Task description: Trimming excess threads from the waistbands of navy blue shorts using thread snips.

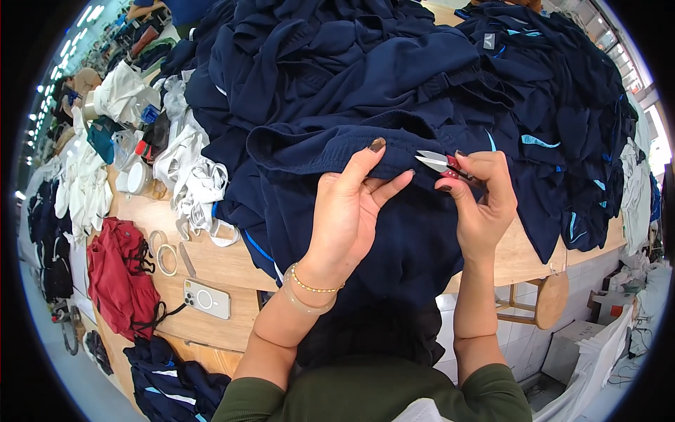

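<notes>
Pinched between the thumb and fingers of my left hand (344, 214) is the gathered elastic waistband of a navy garment (299, 151). The waistband forms an open loop, and the rest of the cloth hangs down over the table edge toward my lap. My right hand (490, 197) grips a pair of small thread snips (452, 167) with red handles. Their pointed silver blades are spread slightly apart and aim left, close to the waistband's edge. I cannot make out a thread between the blades.
Navy garments (337, 63) with light-blue trims pile high across the wooden table (211, 264). At left lie white cloth strips (186, 169), a tape roll (138, 178), a red bag (123, 278), bangles (167, 260) and a phone (207, 299). A wooden stool (552, 301) stands below right.
</notes>
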{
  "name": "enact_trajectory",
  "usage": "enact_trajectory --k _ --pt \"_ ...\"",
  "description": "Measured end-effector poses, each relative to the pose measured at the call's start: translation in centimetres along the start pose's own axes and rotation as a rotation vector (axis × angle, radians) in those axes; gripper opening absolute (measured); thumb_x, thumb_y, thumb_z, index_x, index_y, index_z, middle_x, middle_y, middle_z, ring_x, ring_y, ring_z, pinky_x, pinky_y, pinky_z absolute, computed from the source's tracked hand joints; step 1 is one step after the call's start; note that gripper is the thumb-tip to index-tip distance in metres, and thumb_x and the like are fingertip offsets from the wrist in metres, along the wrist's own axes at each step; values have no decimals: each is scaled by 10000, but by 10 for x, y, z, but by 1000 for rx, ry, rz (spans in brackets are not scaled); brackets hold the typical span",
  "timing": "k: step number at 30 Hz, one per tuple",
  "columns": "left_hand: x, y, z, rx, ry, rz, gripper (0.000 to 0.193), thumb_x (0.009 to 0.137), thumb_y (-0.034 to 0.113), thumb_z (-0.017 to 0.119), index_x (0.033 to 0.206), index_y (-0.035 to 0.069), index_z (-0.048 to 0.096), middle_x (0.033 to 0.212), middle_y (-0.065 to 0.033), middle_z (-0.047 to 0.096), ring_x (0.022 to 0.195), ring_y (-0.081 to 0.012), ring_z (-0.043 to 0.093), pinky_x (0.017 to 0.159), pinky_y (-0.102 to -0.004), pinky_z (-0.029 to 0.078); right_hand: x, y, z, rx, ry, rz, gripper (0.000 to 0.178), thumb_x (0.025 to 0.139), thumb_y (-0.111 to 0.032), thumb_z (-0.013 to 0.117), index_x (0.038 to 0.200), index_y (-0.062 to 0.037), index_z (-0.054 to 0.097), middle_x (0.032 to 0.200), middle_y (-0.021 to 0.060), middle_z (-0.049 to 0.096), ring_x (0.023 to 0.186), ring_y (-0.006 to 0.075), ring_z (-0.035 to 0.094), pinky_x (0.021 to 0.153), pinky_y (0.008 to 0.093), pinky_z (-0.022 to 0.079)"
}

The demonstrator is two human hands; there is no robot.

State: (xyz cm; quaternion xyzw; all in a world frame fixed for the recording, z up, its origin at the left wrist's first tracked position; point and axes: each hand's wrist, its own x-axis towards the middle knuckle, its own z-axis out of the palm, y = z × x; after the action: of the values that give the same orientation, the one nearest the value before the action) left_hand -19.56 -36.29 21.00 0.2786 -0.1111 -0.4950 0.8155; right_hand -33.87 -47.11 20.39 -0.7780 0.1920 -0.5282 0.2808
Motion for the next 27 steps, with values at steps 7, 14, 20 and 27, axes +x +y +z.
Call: enact_trajectory --k 7,14,20,27 --pt "-2 1 3 -36 15 -42 219 1012 146 591 1036 -33 716 1033 -89 729 947 -163 710 916 -355 604 3 -4 6 -20 -5 -74 281 710 -37 862 925 9 687 875 86 649 782 188 582 656 270 489" --pt "-2 1 1 -9 4 -32 239 1018 168 585 1041 -33 712 1066 -90 722 983 -164 699 946 -370 592 5 -2 9 -5 -24 -61 276 718 -31 857 925 19 682 861 85 645 781 187 580 655 267 488" --pt "-1 1 2 -89 -27 -11 236 1024 169 563 1068 -21 696 1113 -80 712 1044 -166 682 1031 -383 543 7 -7 11 25 22 -8 273 710 -27 858 913 21 682 856 85 641 778 192 577 648 278 480" --pt "-3 0 3 -99 -16 -18 239 1027 169 553 1073 -21 691 1122 -82 711 1056 -172 679 1050 -392 531 10 -9 14 -81 -29 -111 279 732 -14 842 951 25 673 899 84 627 780 170 594 677 256 484"
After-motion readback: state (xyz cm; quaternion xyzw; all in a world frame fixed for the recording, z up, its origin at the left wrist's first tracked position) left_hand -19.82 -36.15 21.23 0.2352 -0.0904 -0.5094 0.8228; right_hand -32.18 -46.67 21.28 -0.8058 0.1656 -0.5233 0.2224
